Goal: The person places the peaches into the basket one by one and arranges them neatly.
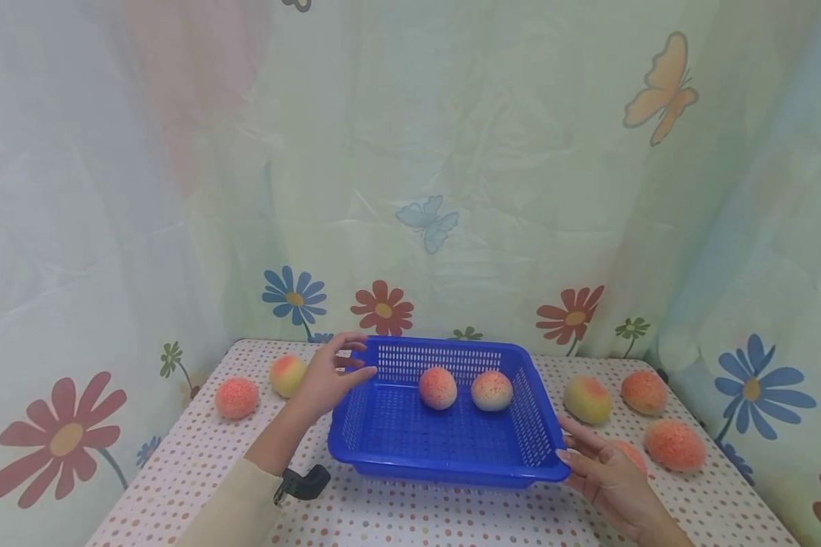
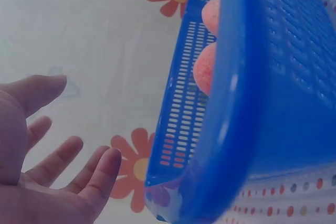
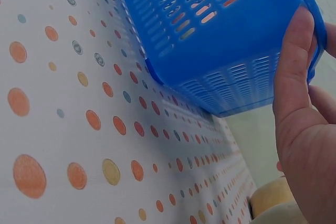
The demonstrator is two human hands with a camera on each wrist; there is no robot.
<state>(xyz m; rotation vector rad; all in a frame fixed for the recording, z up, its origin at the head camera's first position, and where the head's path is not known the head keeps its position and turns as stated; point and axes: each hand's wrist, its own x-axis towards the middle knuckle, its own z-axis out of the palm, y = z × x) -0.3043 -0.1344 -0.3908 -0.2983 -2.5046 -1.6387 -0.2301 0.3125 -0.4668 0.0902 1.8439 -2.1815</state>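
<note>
A blue plastic basket (image 1: 445, 471) with slotted walls stands in the middle of the table, holding two pink-and-cream peaches, a left peach (image 1: 438, 388) and a right peach (image 1: 492, 391). My right hand (image 1: 605, 479) grips the basket's right rim near the front corner. In the right wrist view its thumb (image 3: 296, 56) lies against the blue outer wall while other fingers reach round the rim. Over the basket's back left corner, my left hand (image 1: 331, 376) has its fingers spread. The left wrist view shows that hand (image 2: 63, 166) apart from the rim, holding nothing.
Left of the basket lie a pink peach (image 1: 236, 398) and a yellow-red peach (image 1: 287, 375). On the right are a yellow-green peach (image 1: 587, 399) and several pinkish ones, one partly behind my right hand. A flowered curtain (image 1: 451, 152) hangs behind the dotted tabletop (image 1: 397, 520).
</note>
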